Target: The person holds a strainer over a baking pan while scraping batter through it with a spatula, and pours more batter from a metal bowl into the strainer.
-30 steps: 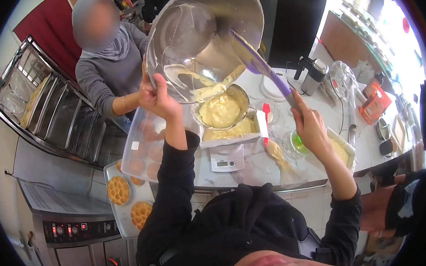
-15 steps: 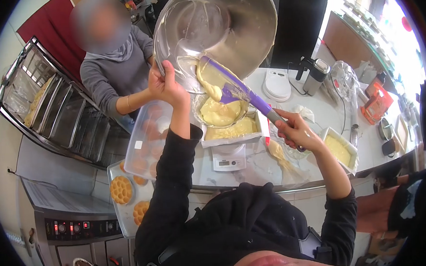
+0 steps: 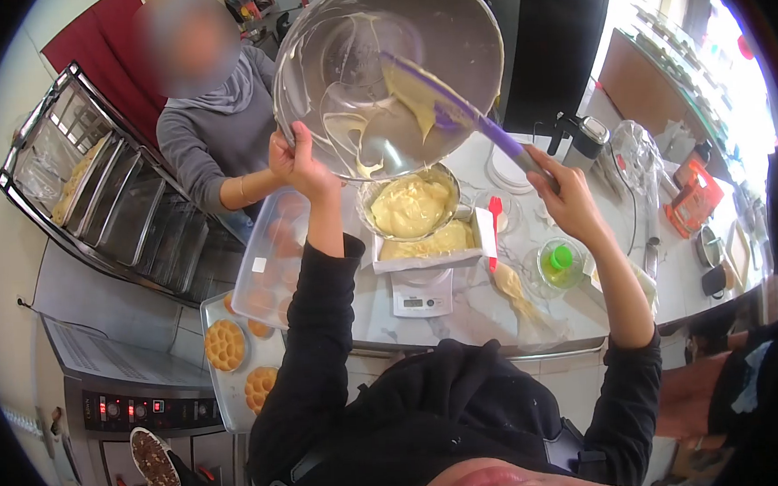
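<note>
My left hand (image 3: pixel 304 164) grips the lower left rim of a large metal mixing bowl (image 3: pixel 457 37), which is tipped so its batter-streaked inside faces me. In my right hand (image 3: pixel 567 190) is the grey handle of a purple spatula (image 3: pixel 488 125). Its batter-coated blade is inside the bowl, near the lower right wall. Just below the bowl's rim, a smaller metal bowl holds a mound of pale yellow batter (image 3: pixel 412 205). It overlaps a paper-lined loaf tin (image 3: pixel 430 262) with batter in it, which stands on a white kitchen scale (image 3: pixel 422 294).
A co-worker (image 3: pixel 216 129) stands at the left, one hand hidden behind mine. A plastic container (image 3: pixel 264 289) and a tray of honeycomb-patterned cakes (image 3: pixel 227 344) lie left. A red spatula (image 3: pixel 494 224), a piping bag (image 3: pixel 519 298) and a green-capped bottle (image 3: pixel 561 257) are right.
My right hand has lifted the spatula up and rightward, from over the small bowl to inside the large bowl. The batter hanging from its blade is gone. The large bowl has shifted slightly.
</note>
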`<action>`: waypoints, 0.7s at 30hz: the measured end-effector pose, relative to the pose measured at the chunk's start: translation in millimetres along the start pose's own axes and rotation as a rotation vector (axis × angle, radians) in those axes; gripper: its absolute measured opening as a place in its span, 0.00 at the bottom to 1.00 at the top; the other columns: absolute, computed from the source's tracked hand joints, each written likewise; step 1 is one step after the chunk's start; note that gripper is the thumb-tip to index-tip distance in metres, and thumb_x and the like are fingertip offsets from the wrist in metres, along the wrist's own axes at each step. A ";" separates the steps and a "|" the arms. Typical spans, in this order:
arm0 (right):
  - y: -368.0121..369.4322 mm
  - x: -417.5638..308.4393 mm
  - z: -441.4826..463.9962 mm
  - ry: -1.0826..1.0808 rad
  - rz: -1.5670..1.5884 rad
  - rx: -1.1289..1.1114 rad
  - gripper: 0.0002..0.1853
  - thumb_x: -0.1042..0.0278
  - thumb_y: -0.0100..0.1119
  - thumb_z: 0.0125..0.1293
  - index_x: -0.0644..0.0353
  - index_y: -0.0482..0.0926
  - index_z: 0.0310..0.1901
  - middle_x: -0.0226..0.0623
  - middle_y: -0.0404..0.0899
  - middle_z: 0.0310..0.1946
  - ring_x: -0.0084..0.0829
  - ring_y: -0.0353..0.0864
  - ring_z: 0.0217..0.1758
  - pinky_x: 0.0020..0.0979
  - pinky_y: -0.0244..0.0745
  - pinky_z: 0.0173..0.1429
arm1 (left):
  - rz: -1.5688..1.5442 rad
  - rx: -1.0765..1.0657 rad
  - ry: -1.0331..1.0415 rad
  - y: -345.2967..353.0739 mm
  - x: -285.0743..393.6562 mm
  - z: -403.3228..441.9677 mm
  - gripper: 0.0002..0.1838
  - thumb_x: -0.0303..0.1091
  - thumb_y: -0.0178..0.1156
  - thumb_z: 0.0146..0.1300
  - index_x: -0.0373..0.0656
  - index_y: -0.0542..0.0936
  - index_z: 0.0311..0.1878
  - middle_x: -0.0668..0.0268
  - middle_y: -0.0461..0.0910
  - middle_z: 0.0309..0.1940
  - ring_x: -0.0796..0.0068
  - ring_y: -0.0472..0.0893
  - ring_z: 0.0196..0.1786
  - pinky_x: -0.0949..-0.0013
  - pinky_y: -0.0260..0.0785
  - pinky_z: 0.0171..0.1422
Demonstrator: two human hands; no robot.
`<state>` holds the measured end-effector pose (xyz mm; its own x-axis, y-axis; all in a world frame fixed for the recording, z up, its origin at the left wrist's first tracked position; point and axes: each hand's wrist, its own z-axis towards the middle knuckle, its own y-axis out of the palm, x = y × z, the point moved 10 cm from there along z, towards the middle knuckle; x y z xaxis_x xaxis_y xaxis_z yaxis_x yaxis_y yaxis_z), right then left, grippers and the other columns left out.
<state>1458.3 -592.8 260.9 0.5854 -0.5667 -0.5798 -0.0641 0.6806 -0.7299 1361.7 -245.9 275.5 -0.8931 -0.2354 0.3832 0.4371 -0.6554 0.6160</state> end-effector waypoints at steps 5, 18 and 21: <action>32.7 17.9 14.2 0.047 0.057 -0.051 0.19 0.65 0.49 0.59 0.60 0.68 0.53 0.44 0.61 0.12 0.28 0.59 0.16 0.31 0.63 0.27 | -0.231 0.094 -0.139 0.8 0.7 -1.9 0.19 0.22 0.55 0.55 0.48 0.55 0.19 0.77 0.59 0.18 0.87 0.56 0.24 0.83 0.50 0.30; 100.2 21.3 11.7 0.131 0.565 -0.623 0.23 0.60 0.48 0.62 0.58 0.63 0.57 0.25 0.64 0.14 0.12 0.57 0.12 0.17 0.53 0.14 | -0.056 0.017 -0.051 17.9 13.5 7.6 0.22 0.24 0.57 0.53 0.49 0.53 0.16 0.79 0.54 0.17 0.87 0.52 0.23 0.82 0.44 0.28; 81.8 28.3 9.0 0.117 0.470 -0.586 0.22 0.61 0.50 0.61 0.58 0.65 0.56 0.23 0.63 0.14 0.12 0.57 0.13 0.17 0.53 0.14 | -0.085 0.007 -0.062 19.9 11.7 7.8 0.22 0.25 0.57 0.54 0.48 0.53 0.16 0.79 0.54 0.17 0.87 0.52 0.23 0.81 0.44 0.28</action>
<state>1477.0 -548.9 188.0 0.3032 -0.3456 -0.8880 -0.7238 0.5226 -0.4505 1360.7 -256.1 297.6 -0.9189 -0.1343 0.3710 0.3609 -0.6662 0.6526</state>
